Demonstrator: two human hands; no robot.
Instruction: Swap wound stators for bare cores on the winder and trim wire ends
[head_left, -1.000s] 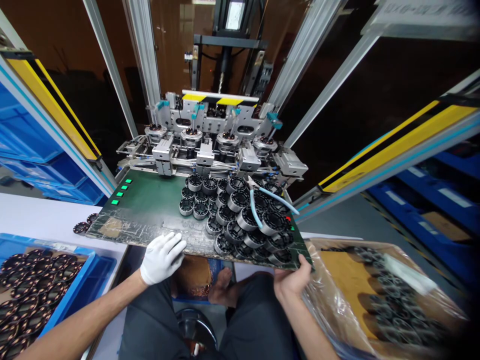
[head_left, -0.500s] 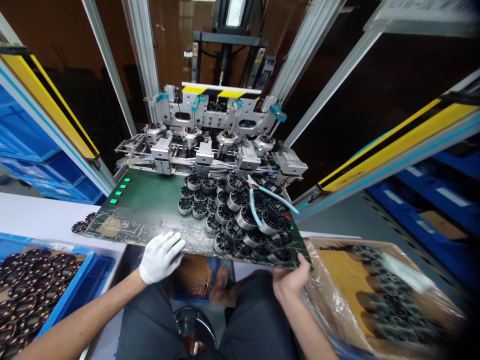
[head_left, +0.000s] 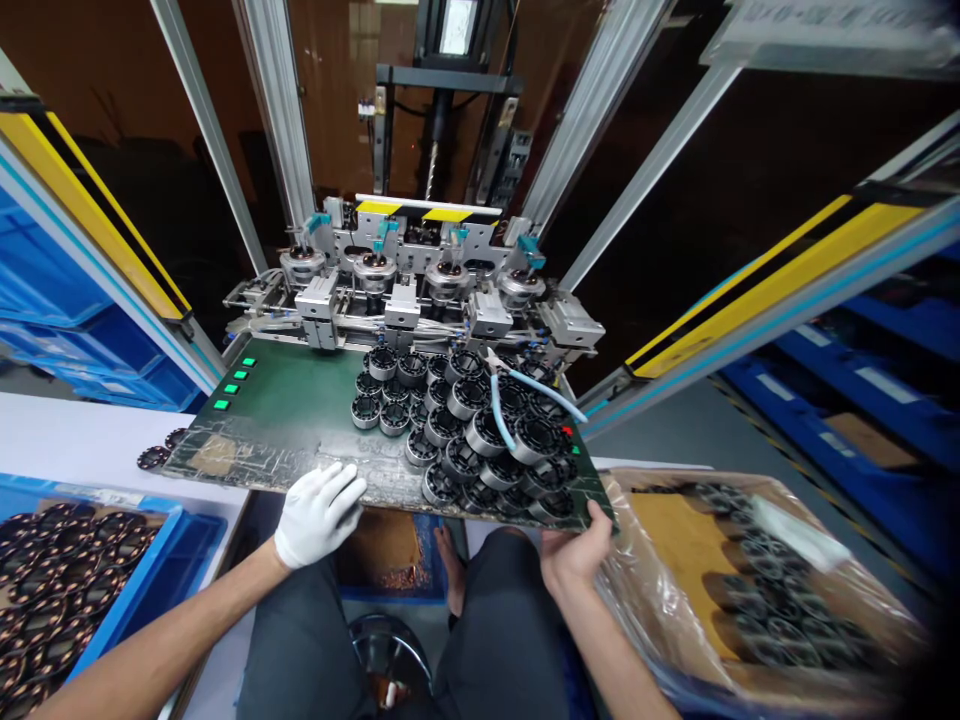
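Observation:
My left hand [head_left: 316,514], in a white glove, rests on the near edge of a green work plate [head_left: 292,415], fingers spread over the rim. My bare right hand [head_left: 574,550] curls around the plate's near right corner. A heap of several black and silver stator rings [head_left: 465,430] covers the right half of the plate. Blue-handled pliers [head_left: 501,405] lie on top of the heap. Behind the plate stands a metal fixture [head_left: 420,290] with a row of stations holding wound parts.
A blue bin [head_left: 67,570] of copper-wound stators sits at the left on a white table [head_left: 82,440]. A plastic-lined cardboard box [head_left: 750,580] of black rings is at the right. Yellow-black guard bars [head_left: 97,215] flank the machine. Green lit buttons [head_left: 234,382] sit on the plate's left.
Both hands keep their places on the plate's near edge. The view has drifted slightly, so everything sits a little lower-left in the picture.

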